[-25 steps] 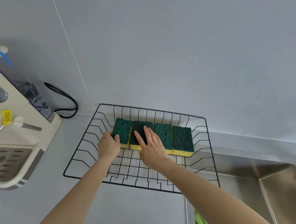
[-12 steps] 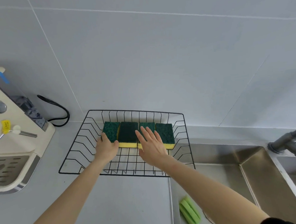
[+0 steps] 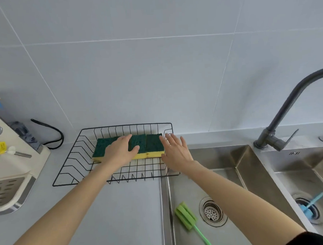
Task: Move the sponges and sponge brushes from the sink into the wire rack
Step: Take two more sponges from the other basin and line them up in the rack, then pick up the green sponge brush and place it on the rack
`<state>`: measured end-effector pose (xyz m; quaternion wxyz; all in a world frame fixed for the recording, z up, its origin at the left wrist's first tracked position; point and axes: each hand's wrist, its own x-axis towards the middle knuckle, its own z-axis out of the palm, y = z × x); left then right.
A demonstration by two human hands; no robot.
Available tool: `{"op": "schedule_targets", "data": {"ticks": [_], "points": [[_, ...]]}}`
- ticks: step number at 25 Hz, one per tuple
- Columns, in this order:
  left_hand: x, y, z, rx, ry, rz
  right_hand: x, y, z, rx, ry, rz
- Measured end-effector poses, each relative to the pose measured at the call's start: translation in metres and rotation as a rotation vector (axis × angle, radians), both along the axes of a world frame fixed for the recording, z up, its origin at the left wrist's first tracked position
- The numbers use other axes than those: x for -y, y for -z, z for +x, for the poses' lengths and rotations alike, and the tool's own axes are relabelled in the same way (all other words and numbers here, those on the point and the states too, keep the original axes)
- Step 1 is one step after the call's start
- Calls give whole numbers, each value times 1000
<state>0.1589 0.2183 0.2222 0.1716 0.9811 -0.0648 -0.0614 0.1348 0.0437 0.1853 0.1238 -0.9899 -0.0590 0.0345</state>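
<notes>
On the grey counter just left of the sink, a black wire rack (image 3: 69, 164) holds a row of sponges (image 3: 137, 148), green scouring side up and yellow foam toward the camera, packed edge to edge along the back half of the rack. Its front half is bare wire.

Right of the rack, the steel sink (image 3: 239, 161) has two basins. A green sponge brush (image 3: 186, 215) lies on the floor of the left basin, just left of the round drain strainer (image 3: 212, 211), its thin green handle running toward the bottom edge. A blue sponge brush (image 3: 309, 207) sits in the drain of the right basin, head down in the hole and handle leaning up to the right. A dark grey tap (image 3: 287, 108) rises from the back ledge between the basins; small marks are stamped on the steel below it, too small to read.

At the far left stands a cream appliance (image 3: 11, 167) with a black cord (image 3: 52, 131) looping behind it and a yellow tag (image 3: 2, 147) whose print cannot be made out.

Resting palm down on the sponges is the left hand (image 3: 121, 150), fingers together and laid flat across the green tops, thumb spread toward the right; it presses rather than grips. Beside the right end of the row, the right hand (image 3: 175, 151) is spread wide, fingers apart over the rack's right wall, holding nothing; whether it touches the last sponge or the wire I cannot tell.
</notes>
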Motion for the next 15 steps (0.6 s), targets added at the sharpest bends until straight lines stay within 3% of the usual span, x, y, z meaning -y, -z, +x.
{"op": "schedule_targets", "data": {"ticks": [15], "points": [[135,17,-76,6,330,-50,130,22,-92,-113,175,11]]}}
